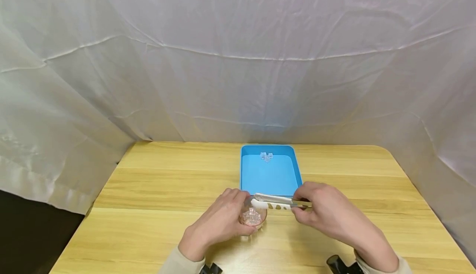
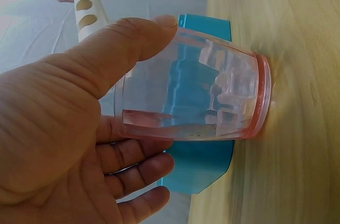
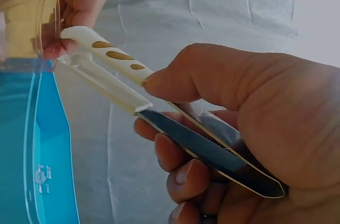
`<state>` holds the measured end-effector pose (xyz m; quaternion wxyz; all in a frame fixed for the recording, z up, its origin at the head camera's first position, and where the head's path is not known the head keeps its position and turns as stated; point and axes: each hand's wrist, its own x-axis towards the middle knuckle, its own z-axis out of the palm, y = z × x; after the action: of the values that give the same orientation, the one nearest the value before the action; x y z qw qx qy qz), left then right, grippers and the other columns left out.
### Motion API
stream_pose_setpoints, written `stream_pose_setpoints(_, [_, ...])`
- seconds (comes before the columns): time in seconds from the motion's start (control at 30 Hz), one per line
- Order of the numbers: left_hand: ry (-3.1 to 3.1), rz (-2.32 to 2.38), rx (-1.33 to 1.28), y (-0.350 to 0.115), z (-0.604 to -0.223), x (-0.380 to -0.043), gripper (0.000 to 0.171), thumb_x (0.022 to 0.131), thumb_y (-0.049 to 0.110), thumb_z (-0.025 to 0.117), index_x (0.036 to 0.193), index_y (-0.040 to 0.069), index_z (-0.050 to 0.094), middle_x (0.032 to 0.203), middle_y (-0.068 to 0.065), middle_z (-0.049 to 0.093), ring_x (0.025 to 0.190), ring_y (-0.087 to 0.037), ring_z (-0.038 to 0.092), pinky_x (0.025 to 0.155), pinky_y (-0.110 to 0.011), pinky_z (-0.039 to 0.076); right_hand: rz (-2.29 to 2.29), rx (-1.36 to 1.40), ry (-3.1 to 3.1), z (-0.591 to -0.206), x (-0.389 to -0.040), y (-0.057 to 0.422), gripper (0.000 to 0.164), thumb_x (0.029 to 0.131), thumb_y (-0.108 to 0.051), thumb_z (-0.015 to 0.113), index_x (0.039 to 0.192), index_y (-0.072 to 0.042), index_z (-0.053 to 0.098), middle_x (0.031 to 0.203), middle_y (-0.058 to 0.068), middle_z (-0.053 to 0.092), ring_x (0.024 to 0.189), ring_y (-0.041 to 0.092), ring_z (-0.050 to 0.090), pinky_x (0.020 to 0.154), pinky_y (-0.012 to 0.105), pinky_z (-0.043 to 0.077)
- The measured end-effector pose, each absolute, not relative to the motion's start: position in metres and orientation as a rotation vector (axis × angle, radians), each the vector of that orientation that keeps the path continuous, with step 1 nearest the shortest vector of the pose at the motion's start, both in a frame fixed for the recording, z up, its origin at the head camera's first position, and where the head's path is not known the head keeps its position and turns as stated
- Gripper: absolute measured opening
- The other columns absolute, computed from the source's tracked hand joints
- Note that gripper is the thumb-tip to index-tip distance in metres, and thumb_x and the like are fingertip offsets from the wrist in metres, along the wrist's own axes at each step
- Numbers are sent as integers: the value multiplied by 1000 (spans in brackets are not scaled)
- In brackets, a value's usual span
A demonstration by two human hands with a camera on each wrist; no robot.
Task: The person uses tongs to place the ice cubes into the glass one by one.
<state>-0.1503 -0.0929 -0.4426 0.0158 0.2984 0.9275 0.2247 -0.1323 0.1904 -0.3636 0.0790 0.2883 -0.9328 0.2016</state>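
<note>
A clear, pink-tinted cup (image 1: 262, 219) stands upright on the table, and my left hand (image 1: 217, 218) grips it around its upper wall, thumb on one side and fingers on the other. Several clear, ice-like cubes (image 2: 231, 88) lie at the bottom of the cup. My right hand (image 1: 329, 210) holds a pair of metal tongs (image 3: 114, 87) with white, gold-spotted ends, thumb on one arm and fingers under the other. The tong tips reach over the cup's rim, slightly apart, with no cube seen between them.
A blue tray (image 1: 270, 179) sits just beyond the cup, with a few more clear cubes (image 1: 266, 156) near its far edge. Wood-grain table (image 1: 167, 183) spreads to both sides. A pale cloth curtain (image 1: 223, 79) hangs along the back and sides.
</note>
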Motion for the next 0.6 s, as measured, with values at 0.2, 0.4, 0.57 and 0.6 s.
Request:
stream_pose_setpoints(0.2, [2893, 699, 932, -93, -444, -151, 75, 79, 43, 91, 135, 5, 60, 131, -5, 66, 121, -20, 58, 108, -39, 52, 688, 637, -2806, -360, -140, 195, 9, 89, -17, 81, 93, -23, 75, 90, -15, 67, 78, 1, 59, 67, 26, 54])
stream_pose_setpoints(0.4, [2887, 704, 929, -93, -445, -150, 75, 79, 43, 91, 135, 5, 60, 132, -5, 66, 122, -20, 58, 108, -38, 52, 691, 385, -2781, -368, -158, 204, 9, 93, -18, 75, 99, -11, 78, 93, 0, 71, 72, 12, 57, 62, 31, 49])
stream_pose_setpoints(0.57, [2882, 704, 922, -93, -445, -149, 76, 79, 44, 91, 136, 5, 60, 133, -5, 65, 123, -21, 58, 109, -39, 52, 641, 251, -2738, -377, -173, 214, 15, 93, -16, 70, 98, -4, 77, 87, 8, 70, 67, 18, 54, 59, 32, 45])
stream_pose_setpoints(0.6, [2882, 705, 924, -93, -445, -149, 75, 79, 43, 91, 135, 5, 60, 132, -4, 65, 123, -21, 58, 108, -39, 52, 636, 232, -2746, -379, -177, 215, 17, 93, -17, 69, 98, -2, 76, 86, 9, 69, 66, 19, 54, 58, 32, 44])
